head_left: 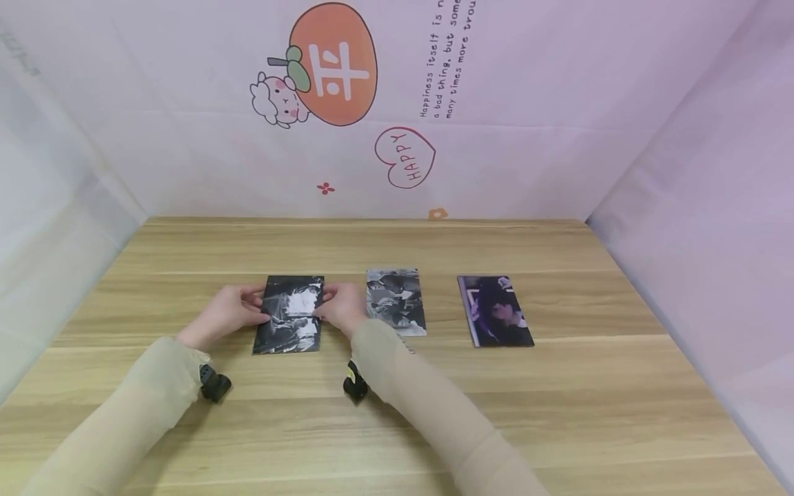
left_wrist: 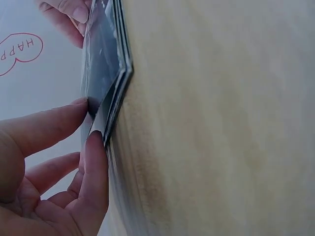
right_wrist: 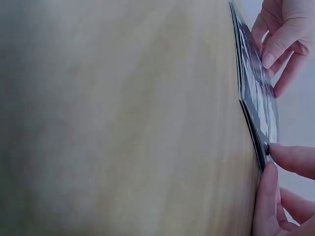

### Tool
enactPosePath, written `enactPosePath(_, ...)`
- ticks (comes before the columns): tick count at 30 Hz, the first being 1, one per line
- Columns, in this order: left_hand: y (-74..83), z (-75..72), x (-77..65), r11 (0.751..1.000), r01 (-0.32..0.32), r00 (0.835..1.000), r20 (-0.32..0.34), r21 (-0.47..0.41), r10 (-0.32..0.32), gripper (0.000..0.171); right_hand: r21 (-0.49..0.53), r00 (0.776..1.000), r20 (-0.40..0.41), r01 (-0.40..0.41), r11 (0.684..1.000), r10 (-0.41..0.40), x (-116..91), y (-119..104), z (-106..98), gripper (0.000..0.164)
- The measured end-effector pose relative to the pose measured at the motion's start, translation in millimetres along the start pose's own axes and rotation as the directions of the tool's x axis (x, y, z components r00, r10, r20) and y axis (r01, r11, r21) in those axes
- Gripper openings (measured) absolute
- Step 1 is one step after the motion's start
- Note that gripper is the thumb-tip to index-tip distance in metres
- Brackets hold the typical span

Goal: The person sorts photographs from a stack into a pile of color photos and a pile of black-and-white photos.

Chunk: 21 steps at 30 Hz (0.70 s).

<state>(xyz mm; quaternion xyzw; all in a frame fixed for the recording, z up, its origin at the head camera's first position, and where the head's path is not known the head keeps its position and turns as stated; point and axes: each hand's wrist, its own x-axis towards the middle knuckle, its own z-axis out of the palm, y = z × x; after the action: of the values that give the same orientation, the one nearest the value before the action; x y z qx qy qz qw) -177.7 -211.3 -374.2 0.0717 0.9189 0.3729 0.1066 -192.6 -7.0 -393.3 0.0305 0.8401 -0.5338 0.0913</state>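
Note:
A small stack of glossy black-and-white photo cards (head_left: 287,335) lies at the left of the wooden table. At its left edge is my left hand (head_left: 232,308). In the left wrist view that hand's thumb (left_wrist: 59,123) sits on the top photo card (left_wrist: 104,54) and a finger is under its edge, lifted slightly from the layers below. My right hand (head_left: 344,306) pinches the opposite edge. The right wrist view shows its thumb (right_wrist: 295,158) over the stack (right_wrist: 256,93) and a finger against the side.
Right of the stack lie another black-and-white photo pile (head_left: 395,303) and, farther right, a purple-and-black one (head_left: 501,318). A printed white cloth (head_left: 496,172) hangs behind the wooden table (head_left: 397,441) and along both sides. Small black cameras sit at both wrists.

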Motion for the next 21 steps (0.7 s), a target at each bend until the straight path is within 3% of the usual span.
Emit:
enactPosePath(6, -1.0, 0.1, 1.7, 1.000, 0.004, 1.000, 0.008, 0.019, -0.004, 0.071, -0.177, 1.000, -0.007, 0.019, 0.984, -0.021, 1.3, -1.2, -0.2, 0.052)
enactPosePath(9, -1.9, 0.8, 3.7, 1.000, 0.009, 1.000, 0.009, 0.030, -0.010, 0.071, -0.216, 1.000, -0.007, 0.017, 0.976, -0.019, 1.7, -0.4, -0.3, 0.051)
enactPosePath(16, -1.2, 0.2, 5.8, 0.999, 0.020, 1.000, 0.016, 0.033, -0.020, 0.068, -0.181, 1.000, 0.007, 0.024, 0.983, -0.023, 4.0, 1.5, -0.3, 0.053)
enactPosePath(21, -3.9, -2.5, 6.1, 0.998, 0.014, 1.000, 0.010, 0.055, -0.015, 0.066, -0.036, 1.000, 0.022, -0.004, 0.999, 0.005, 3.6, 1.4, -0.9, 0.052)
